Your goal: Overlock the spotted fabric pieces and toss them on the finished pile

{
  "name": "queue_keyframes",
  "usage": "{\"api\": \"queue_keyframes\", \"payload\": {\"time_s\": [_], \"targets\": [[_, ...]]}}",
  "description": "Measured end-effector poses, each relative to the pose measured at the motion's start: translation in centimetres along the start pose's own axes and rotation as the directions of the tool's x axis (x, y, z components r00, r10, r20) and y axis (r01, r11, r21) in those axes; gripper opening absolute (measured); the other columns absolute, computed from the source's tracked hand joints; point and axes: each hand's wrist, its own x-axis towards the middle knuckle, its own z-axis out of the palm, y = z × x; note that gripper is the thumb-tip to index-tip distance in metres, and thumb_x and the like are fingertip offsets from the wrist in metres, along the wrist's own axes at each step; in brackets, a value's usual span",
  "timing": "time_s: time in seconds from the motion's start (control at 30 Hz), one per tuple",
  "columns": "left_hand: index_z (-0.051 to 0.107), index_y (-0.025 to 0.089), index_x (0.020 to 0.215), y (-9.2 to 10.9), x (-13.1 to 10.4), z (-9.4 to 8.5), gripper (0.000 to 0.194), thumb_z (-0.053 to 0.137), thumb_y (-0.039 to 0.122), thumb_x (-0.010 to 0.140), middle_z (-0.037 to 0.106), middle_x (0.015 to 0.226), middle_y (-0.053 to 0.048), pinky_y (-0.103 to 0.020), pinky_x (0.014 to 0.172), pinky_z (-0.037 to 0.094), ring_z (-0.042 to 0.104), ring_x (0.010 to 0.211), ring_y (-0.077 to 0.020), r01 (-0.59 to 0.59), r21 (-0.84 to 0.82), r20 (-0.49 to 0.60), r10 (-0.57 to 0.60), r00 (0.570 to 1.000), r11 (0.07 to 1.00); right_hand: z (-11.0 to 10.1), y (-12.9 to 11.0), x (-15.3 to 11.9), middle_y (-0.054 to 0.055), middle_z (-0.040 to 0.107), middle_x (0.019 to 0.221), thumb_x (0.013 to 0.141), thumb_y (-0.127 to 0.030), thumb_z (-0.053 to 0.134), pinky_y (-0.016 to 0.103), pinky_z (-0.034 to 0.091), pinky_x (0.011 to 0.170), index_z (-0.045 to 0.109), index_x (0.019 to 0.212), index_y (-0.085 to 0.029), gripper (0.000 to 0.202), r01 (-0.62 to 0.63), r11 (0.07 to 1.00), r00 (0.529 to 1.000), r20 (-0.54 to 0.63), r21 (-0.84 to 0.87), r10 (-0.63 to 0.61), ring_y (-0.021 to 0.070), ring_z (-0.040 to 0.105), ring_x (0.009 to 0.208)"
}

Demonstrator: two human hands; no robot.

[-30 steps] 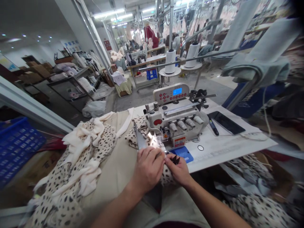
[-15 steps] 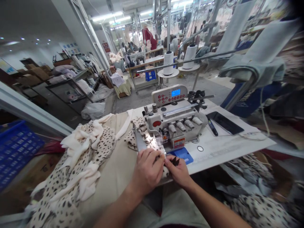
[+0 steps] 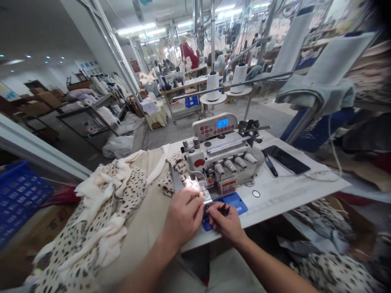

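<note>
My left hand is closed at the near side of the overlock sewing machine, its fingertips pinching the end of the spotted fabric beside the lit presser foot. From there the cloth runs back along the machine's left side in a crumpled strip. Just right of it, my right hand is curled around dark pointed thread snips; the handles are hidden in the palm. Its thumb and forefinger are pinched together over the blue plate on the table edge. Whether they hold a thread I cannot make out.
A heap of spotted and cream garments covers the table's left side. To the right lie a phone, a pen-like tool and a black ring. Thread cones stand behind. A blue basket is at far left.
The spotted cloth between my hands has moved away toward the machine, uncovering the blue plate. My left hand has shifted slightly left, leaving a wider gap between the hands.
</note>
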Motion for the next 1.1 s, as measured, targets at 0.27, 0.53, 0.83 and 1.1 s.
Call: {"api": "queue_keyframes", "payload": {"time_s": [0.27, 0.53, 0.83, 1.1], "targets": [[0.068, 0.021, 0.102, -2.2, 1.6, -0.3, 0.014, 0.059, 0.022, 0.091, 0.068, 0.112, -0.008, -0.044, 0.104, 0.046, 0.059, 0.115, -0.0240, 0.048, 0.009, 0.054, -0.049, 0.997, 0.999, -0.1, 0.3, 0.0, 0.001, 0.063, 0.055, 0.082, -0.052, 0.075, 0.020, 0.041, 0.044, 0.068, 0.078, -0.015, 0.038, 0.018, 1.000, 1.000, 0.013, -0.008, -0.018, 0.0085, 0.051, 0.043], [0.072, 0.022, 0.097, -4.2, 2.9, -1.0, 0.014, 0.060, 0.021, 0.091, 0.071, 0.109, -0.007, -0.042, 0.097, 0.048, 0.063, 0.106, -0.0224, 0.086, 0.074, 0.074, -0.091, 0.993, 0.994, -0.5, 0.6, -0.1, 0.001, 0.064, 0.060, 0.081, -0.055, 0.075, 0.024, 0.045, 0.050, 0.072, 0.085, -0.015, 0.040, 0.043, 0.999, 0.998, 0.050, 0.006, -0.043, 0.0110, 0.054, 0.050], [0.064, 0.019, 0.111, -3.6, 1.2, -1.9, 0.026, 0.043, 0.012, 0.097, 0.063, 0.131, -0.010, -0.037, 0.100, 0.047, 0.059, 0.118, -0.0233, 0.164, 0.225, 0.116, -0.193, 0.974, 0.960, 0.0, 0.5, -0.7, 0.002, 0.063, 0.067, 0.091, -0.057, 0.063, 0.025, 0.045, 0.053, 0.068, 0.088, -0.018, 0.039, 0.143, 0.990, 0.981, 0.133, -0.015, -0.140, 0.0132, 0.057, 0.057], [0.063, 0.018, 0.108, -1.3, 0.6, -4.1, 0.021, 0.056, 0.033, 0.095, 0.069, 0.096, -0.013, -0.035, 0.075, 0.047, 0.067, 0.089, -0.0287, 0.326, 0.429, 0.226, -0.449, 0.864, 0.843, 0.8, -1.2, -1.2, 0.001, 0.063, 0.073, 0.094, -0.041, 0.061, 0.029, 0.048, 0.063, 0.066, 0.107, -0.021, 0.024, 0.341, 0.901, 0.934, 0.208, -0.269, -0.292, 0.0157, 0.059, 0.063]]}}
